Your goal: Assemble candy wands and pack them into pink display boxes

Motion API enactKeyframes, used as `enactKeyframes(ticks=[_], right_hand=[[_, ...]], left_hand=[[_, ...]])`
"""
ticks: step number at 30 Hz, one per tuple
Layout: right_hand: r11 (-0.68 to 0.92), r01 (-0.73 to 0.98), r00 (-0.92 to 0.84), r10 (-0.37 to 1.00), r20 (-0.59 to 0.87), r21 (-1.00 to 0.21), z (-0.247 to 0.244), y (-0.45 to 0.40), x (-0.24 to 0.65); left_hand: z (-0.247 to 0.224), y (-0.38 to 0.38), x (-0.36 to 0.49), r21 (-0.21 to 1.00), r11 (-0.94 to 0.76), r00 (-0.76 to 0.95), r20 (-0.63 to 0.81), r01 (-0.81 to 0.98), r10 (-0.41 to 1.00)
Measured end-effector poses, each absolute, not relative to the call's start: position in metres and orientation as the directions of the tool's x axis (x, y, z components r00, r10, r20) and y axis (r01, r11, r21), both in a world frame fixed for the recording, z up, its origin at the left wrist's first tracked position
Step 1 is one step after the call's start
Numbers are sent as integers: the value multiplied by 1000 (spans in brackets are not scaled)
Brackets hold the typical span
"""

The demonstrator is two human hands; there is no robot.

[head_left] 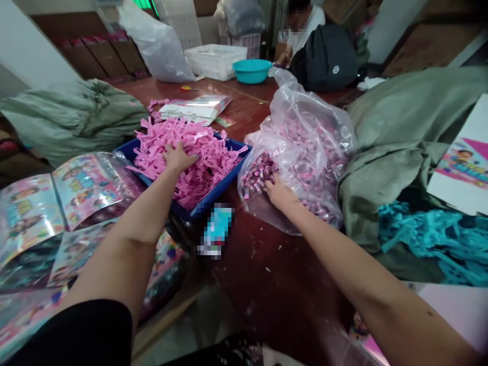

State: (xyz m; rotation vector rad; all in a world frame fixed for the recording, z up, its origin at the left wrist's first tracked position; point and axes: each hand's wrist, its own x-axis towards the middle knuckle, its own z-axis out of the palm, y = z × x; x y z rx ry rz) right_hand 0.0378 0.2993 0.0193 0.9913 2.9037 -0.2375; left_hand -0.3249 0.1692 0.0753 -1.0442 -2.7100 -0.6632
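My left hand (pixel 179 158) rests with spread fingers on a heap of pink plastic pieces (pixel 206 168), which fills a blue tray (pixel 219 189). At the mouth of a clear plastic bag (pixel 305 127), my right hand (pixel 279 193) touches small shiny pink-brown items (pixel 261 170). Its fingertips are partly hidden among them, and what they hold, if anything, cannot be made out. More of these items show through the bag. A blurred blue and white object (pixel 218 229) lies on the dark red table (pixel 274 269) between my forearms.
Printed packages (pixel 84 185) lie at the left. Green sacks (pixel 412 117) and teal pieces (pixel 430 234) are on the right. Farther back are flat cardboard (pixel 198 109), scissors (pixel 188 89), a white crate (pixel 215 61), a teal basin (pixel 251 72), a dark backpack (pixel 330 58) and a person.
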Motion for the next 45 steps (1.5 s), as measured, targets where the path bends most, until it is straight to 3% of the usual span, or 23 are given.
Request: enactKeyframes(ticks=[4, 9, 19, 23, 26, 31, 34, 39, 42, 45], right_hand=[[748, 661, -750, 659, -58, -55, 20, 275, 68], [729, 684, -729, 684, -19, -7, 24, 254, 109], [693, 718, -689, 721, 71, -64, 44, 230, 157], [624, 772, -608, 781, 144, -125, 51, 205, 183], [526, 836, -522, 850, 68, -157, 45, 178, 201], [424, 895, -427, 904, 7, -138, 24, 152, 213], [437, 887, -433, 899, 61, -149, 19, 154, 211], [511, 844, -480, 855, 196, -162, 27, 147, 219], [564, 766, -488, 822, 292, -309, 32, 140, 237], [555, 543, -441, 827, 349, -630, 27, 129, 249]], left_hand=[[71, 163, -293, 400, 648, -761, 304, 648, 573], [81, 160, -259, 428, 531, -682, 435, 731, 588], [161, 156, -165, 289, 314, -416, 759, 905, 501], [130, 156, -66, 384, 161, -407, 736, 909, 541], [68, 154, 2, 466, -103, -300, 708, 879, 639], [-6, 157, 44, 574, -234, -163, 555, 785, 816], [-9, 163, 41, 582, -256, -103, 512, 772, 853], [21, 142, 41, 597, -140, -251, 523, 790, 815], [30, 111, 55, 669, -170, -353, 571, 724, 741], [20, 78, 76, 801, -179, -428, 477, 571, 768]])
